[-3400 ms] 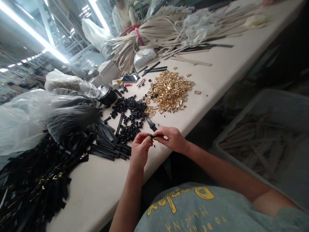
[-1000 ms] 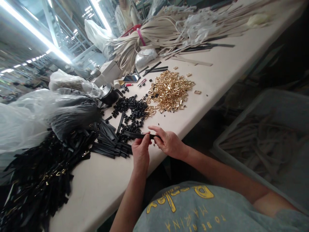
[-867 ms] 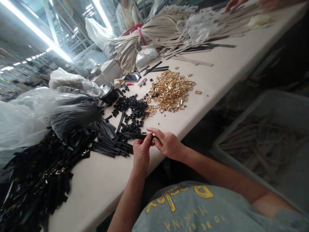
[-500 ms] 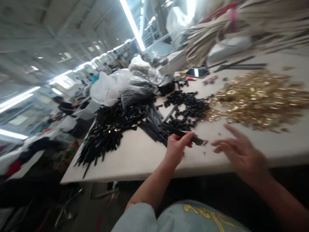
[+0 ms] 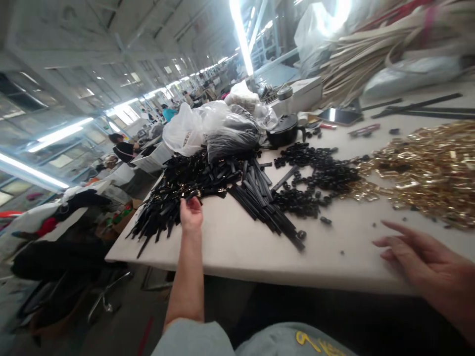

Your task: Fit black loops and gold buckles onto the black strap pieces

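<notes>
My left hand (image 5: 191, 216) reaches out to the left, to the near edge of a heap of black straps with gold buckles (image 5: 166, 202). Its fingers are curled on a black strap (image 5: 193, 200) at that edge. My right hand (image 5: 419, 252) hovers open over the table's front edge (image 5: 241, 249), fingers stretched out and holding nothing. Between the hands lies a row of plain black strips (image 5: 260, 198). Behind them sit a pile of small black loops (image 5: 315, 173) and a pile of gold buckles (image 5: 426, 168).
Plastic bags (image 5: 208, 126), a black pot (image 5: 284, 131), a phone (image 5: 339, 115) and a bundle of cream straps (image 5: 371, 44) crowd the back of the table. Other people work at far tables (image 5: 122, 146). The floor drops away to the left.
Both hands worked one black strap together; the right hand let go and opened. My left hand carried the strap left to the heap. The view swung left.
</notes>
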Action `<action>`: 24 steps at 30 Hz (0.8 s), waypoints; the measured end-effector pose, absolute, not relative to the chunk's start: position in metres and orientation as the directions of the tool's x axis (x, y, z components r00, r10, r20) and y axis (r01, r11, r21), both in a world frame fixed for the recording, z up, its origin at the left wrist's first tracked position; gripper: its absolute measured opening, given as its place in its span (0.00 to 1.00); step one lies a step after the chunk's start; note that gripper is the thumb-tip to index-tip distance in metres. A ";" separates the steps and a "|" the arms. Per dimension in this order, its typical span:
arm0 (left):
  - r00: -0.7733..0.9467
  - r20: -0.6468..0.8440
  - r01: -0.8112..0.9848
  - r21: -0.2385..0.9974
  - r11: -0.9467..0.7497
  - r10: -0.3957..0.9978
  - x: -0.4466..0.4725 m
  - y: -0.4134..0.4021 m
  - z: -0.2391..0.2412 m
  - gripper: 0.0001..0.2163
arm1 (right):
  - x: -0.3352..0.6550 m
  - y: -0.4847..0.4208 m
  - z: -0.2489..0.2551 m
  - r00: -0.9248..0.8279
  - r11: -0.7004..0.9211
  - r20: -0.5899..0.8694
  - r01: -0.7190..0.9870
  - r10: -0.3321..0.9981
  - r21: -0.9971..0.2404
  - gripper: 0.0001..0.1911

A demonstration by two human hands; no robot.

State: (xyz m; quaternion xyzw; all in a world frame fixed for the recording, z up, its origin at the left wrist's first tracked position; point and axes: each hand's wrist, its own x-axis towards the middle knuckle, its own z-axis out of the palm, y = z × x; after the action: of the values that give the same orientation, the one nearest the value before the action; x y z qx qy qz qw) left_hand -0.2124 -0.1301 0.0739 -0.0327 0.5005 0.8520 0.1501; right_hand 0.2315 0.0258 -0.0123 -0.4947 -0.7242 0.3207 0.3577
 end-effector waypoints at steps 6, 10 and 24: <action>-0.832 -0.223 -0.352 0.920 -0.173 0.508 -0.172 -0.093 0.048 0.08 | 0.230 0.022 -0.005 -0.261 0.249 0.154 0.387 0.953 -0.888 0.20; -0.527 -0.027 0.084 0.993 0.084 0.850 -0.111 -0.071 0.036 0.11 | 0.231 0.016 -0.004 -0.285 0.268 0.177 0.324 0.942 -0.907 0.17; 0.291 -0.067 0.927 0.266 -0.264 0.954 -0.064 -0.058 0.046 0.07 | 0.233 0.012 -0.009 -0.302 0.289 0.203 0.276 0.932 -0.916 0.17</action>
State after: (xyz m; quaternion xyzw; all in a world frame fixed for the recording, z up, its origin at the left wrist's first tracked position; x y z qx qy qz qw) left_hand -0.0643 -0.0580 0.0464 0.7932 0.5931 0.0532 0.1278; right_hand 0.2332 0.0118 -0.0085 -0.4341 -0.6956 0.4085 0.4009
